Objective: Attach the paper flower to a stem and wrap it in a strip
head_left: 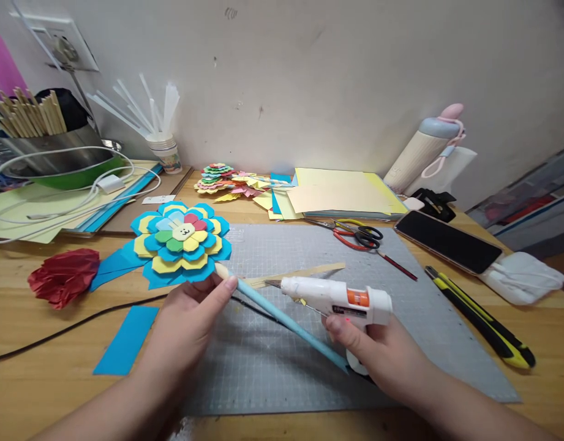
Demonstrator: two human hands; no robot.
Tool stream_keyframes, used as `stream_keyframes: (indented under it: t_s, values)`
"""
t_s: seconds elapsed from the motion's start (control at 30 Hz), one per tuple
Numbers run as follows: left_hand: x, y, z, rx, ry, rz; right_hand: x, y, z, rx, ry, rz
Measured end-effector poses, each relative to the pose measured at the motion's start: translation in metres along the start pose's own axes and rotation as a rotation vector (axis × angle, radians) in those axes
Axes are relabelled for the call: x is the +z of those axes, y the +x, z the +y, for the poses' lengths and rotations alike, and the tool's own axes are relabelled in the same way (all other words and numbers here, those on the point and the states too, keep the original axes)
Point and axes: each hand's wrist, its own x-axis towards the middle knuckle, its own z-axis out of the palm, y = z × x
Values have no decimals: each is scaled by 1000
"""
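My left hand (194, 318) pinches a light-blue paper-wrapped stick (282, 315) near its bare wooden tip. Just beyond those fingers is a layered paper flower (183, 242) in blue, yellow, green and red, with a small face drawn at its centre; whether the hand touches it I cannot tell. My right hand (373, 343) is wrapped round the handle of a white hot glue gun (337, 297), its nozzle pointing left above the mat. The stick slants down from the left hand towards the glue gun's grip. Behind the nozzle lies a tan strip (309, 271).
Under the hands is a grey cutting mat (263, 373). Scissors (355, 236), a pencil (398, 266), a phone (449, 241) and a utility knife (481, 318) are at right. A red crumpled paper flower (65, 277) and a blue paper piece (127, 340) lie left. A black cord (79, 326) crosses the table.
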Motion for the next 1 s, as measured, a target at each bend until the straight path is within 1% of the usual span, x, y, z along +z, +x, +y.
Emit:
stream_keyframes:
  t_s: [0.1, 0.37, 0.5, 0.67, 0.83, 1.0]
  values:
    - [-1, 2, 0, -24, -22, 10, -1, -1, 1, 5, -10, 18]
    - [0, 6, 3, 5, -89, 15, -3, 3, 2, -8, -69, 81]
    - [-2, 8, 2, -15, -103, 26, -3, 4, 5, -12, -82, 77]
    - [-5, 10, 1, -23, -61, 65, -6, 6, 11, -13, -106, 113]
    - [-4, 10, 4, -14, -48, 93, -9, 9, 12, -18, -142, 109]
    - [-4, 11, 4, -25, -34, 102, -8, 10, 12, 39, -114, 103]
